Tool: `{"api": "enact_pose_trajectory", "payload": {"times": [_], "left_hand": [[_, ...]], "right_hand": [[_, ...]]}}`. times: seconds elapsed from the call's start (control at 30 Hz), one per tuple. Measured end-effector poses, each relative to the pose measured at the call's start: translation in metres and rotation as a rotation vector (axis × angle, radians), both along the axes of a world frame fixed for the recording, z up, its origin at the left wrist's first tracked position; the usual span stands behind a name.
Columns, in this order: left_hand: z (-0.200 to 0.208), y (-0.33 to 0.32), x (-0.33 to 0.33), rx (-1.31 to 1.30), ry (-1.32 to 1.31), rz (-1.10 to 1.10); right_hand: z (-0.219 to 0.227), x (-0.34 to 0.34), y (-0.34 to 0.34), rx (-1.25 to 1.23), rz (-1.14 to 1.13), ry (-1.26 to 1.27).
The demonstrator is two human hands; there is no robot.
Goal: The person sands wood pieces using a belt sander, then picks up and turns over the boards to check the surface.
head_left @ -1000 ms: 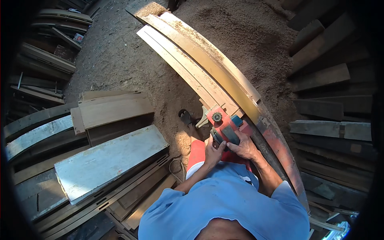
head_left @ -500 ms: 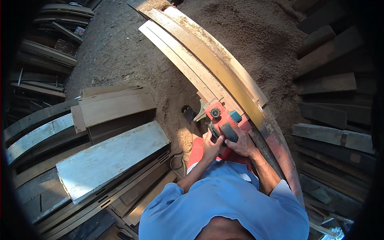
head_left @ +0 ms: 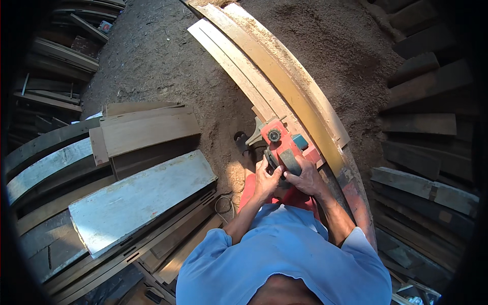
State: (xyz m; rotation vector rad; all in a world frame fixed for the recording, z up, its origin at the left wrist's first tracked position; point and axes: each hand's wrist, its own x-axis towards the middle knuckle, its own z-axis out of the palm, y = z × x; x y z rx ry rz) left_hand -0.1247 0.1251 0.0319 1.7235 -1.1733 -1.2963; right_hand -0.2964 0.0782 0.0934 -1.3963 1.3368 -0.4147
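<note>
Red handheld electric planer [head_left: 285,145] rests on the near end of two pale narrow boards [head_left: 254,81], left of an ochre beam [head_left: 284,86] that curves away through the fisheye lens. Any lettering on its casing is too small to read, as is the print on a small blue-and-red packet [head_left: 105,26] at upper left. The left hand [head_left: 265,178] is curled round a black part on the planer's left side; the right hand [head_left: 307,179] is closed over the dark rear handle, the two thumbs nearly meeting. Compared with half a second ago, the planer sits farther forward along the boards, measured against the near end of the outer pale board [head_left: 325,114], and both holds look the same.
</note>
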Motion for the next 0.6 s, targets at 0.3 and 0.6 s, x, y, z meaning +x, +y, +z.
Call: {"api": "enact_pose_trajectory", "payload": {"times": [0.3,0.6], "left_hand": [[-0.011,-0.047,0.034,-0.071,0.041,0.061],[-0.033,-0.103,0.079,-0.142,-0.027,0.058]], "right_hand": [[0.0,0.04,-0.053,-0.064,-0.01,-0.059],[-0.004,0.083,-0.11,-0.165,0.033,-0.069]]}}
